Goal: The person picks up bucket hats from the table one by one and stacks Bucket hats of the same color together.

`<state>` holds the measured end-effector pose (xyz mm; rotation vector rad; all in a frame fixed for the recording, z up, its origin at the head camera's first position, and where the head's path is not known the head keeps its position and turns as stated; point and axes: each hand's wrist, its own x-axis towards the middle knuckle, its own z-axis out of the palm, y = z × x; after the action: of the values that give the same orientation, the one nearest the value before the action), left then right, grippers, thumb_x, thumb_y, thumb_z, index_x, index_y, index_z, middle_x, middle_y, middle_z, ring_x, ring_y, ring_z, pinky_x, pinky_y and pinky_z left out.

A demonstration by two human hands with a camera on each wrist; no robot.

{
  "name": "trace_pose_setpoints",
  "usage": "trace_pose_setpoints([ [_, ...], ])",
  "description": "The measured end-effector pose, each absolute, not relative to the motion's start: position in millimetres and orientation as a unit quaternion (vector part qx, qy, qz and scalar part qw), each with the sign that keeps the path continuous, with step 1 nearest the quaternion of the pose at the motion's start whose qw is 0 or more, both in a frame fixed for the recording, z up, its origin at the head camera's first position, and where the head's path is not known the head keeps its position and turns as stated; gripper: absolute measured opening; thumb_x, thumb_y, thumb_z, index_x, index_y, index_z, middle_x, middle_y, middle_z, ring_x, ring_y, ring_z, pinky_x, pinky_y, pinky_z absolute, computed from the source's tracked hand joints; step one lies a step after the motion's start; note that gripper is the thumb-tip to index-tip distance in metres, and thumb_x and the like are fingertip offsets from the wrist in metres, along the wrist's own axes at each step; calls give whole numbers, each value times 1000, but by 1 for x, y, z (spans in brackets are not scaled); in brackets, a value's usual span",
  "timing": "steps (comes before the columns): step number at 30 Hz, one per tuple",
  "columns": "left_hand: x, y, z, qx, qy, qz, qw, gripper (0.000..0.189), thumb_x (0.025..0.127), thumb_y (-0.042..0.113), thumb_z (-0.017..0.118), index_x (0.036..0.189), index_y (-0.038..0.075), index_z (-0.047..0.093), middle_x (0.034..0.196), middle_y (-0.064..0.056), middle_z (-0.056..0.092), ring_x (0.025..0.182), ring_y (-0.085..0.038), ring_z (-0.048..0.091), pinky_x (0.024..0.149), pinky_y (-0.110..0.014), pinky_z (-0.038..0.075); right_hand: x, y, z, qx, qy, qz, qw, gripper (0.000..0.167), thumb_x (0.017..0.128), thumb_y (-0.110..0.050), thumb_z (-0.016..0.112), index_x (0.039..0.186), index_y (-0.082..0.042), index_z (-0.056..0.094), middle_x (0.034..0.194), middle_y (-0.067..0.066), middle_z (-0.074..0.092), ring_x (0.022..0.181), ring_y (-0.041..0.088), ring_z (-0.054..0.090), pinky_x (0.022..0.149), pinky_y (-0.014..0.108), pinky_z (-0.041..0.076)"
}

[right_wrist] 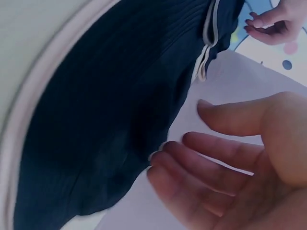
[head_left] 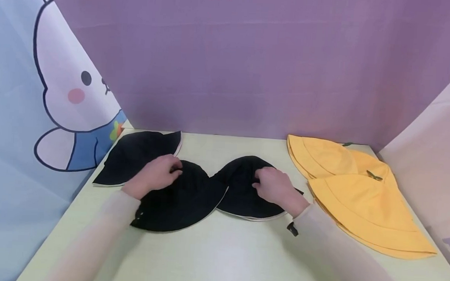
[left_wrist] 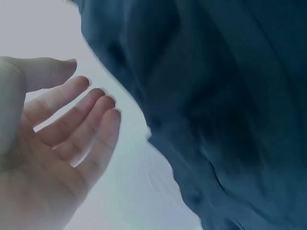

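Three black bucket hats with pale edging lie on the table in the head view: one at the back left [head_left: 140, 151], one in front [head_left: 185, 202], and one to the right [head_left: 239, 190] whose edge meets the front hat. My left hand [head_left: 158, 173] hovers above the left and front hats, fingers loosely bent around nothing. In the left wrist view, dark cloth [left_wrist: 216, 96] hangs apart from its fingertips. Over the right black hat is my right hand [head_left: 274, 184], relaxed and holding nothing. Its fingertips [right_wrist: 160, 175] come close to the hat's edge; contact is unclear.
Yellow hats, one at the back [head_left: 319, 156] and one in front [head_left: 370, 211], overlap on the right side, with small green leaf tabs. A purple cloth backdrop [head_left: 229, 64] rises behind the pale table [head_left: 218, 259]. Printed cloth [head_left: 9, 167] flanks the left.
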<state>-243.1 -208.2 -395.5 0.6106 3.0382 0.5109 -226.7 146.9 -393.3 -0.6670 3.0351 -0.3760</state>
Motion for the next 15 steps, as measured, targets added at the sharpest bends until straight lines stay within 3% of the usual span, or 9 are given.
trace_pose_setpoints([
  [5, -235, -248, -388, 116, 978, 173, 22, 19, 97, 15, 66, 109, 0, 70, 101, -15, 65, 89, -30, 61, 84, -54, 52, -232, 119, -392, -221, 958, -185, 5, 20, 93, -22, 74, 105, -6, 75, 92, 2, 70, 84, 20, 67, 75, 44, 55],
  [9, -224, -274, -381, 77, 979, 177, 62, 30, 98, 20, 65, 115, -5, 65, 107, -22, 67, 94, -35, 63, 85, -57, 51, -236, 99, -392, -231, 942, -243, 16, 23, 93, -21, 74, 109, -4, 75, 88, -1, 71, 81, 14, 65, 78, 38, 54],
  [15, -205, -304, -378, 61, 972, 161, 157, 40, 96, 28, 67, 109, -9, 62, 104, -24, 66, 92, -37, 62, 83, -54, 51, -242, 77, -399, -219, 925, -305, 64, 27, 92, -21, 75, 110, -1, 74, 93, 2, 73, 86, 16, 68, 83, 35, 54],
])
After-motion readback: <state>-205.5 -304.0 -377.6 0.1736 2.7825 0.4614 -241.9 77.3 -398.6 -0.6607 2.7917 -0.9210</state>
